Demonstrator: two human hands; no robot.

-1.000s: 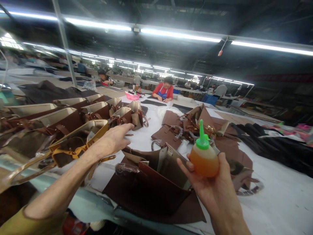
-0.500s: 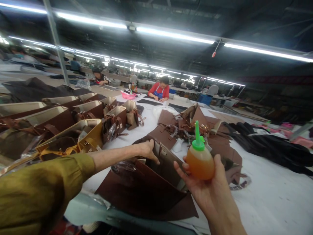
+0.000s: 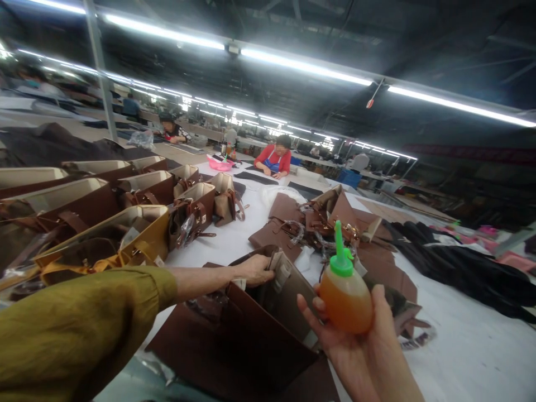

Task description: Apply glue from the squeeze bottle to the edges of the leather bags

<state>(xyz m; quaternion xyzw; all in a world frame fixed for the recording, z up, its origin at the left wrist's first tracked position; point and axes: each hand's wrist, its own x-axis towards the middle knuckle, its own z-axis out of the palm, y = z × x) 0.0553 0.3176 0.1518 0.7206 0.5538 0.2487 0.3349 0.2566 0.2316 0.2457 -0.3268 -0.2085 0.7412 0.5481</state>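
Squeeze bottle [image 3: 345, 298] w/ amber liquid & green nozzle cap sits upright in right hand [image 3: 363, 346], fingers curled round its lower body, palm up. Just left of bottle, brown bag [image 3: 259, 329] stands open on the white table [image 3: 460, 346]; left hand [image 3: 253, 269] is clamped on its top rim, olive sleeve [image 3: 79, 329] trailing back from it. Beyond bottle, pile of brown bag parts [image 3: 322, 220]. Far left of bottle, mustard bag [image 3: 109, 245] & row of brown bags [image 3: 125, 187]. Well behind bottle, a person in red top [image 3: 275, 158] works at table, pink basin [image 3: 220, 163] near them. Right of bottle, black fabric [image 3: 464, 262].
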